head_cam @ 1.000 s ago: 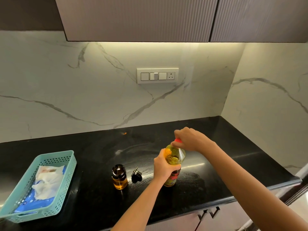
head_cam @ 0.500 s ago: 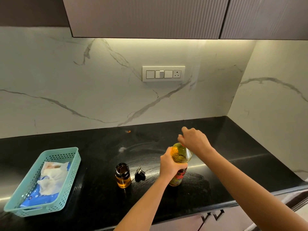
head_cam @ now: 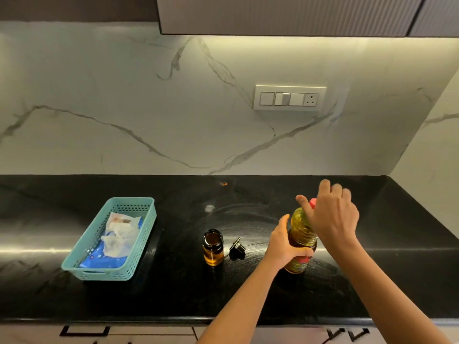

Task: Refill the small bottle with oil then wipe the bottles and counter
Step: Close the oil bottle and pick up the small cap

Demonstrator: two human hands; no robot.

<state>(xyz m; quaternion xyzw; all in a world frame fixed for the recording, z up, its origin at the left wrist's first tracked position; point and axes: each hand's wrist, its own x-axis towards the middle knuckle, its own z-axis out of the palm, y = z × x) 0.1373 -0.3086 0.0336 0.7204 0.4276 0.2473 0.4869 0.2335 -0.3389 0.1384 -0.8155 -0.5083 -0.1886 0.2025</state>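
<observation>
Oil bottle (head_cam: 303, 234) stands upright on the worktop (head_cam: 173, 294), red cap (head_cam: 313, 202) topmost under the right hand (head_cam: 331, 217), whose fingers curl loosely around it. Left hand (head_cam: 285, 244) is wrapped around its body. Left of that bottle, near it, sits the open small bottle (head_cam: 213, 247), nearer the left hand; its black stopper (head_cam: 237, 249) lies between them.

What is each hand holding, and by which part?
The left hand grips the big oil bottle around its middle. The right hand is at its red cap; whether the fingers are closed on the cap cannot be told.
</observation>
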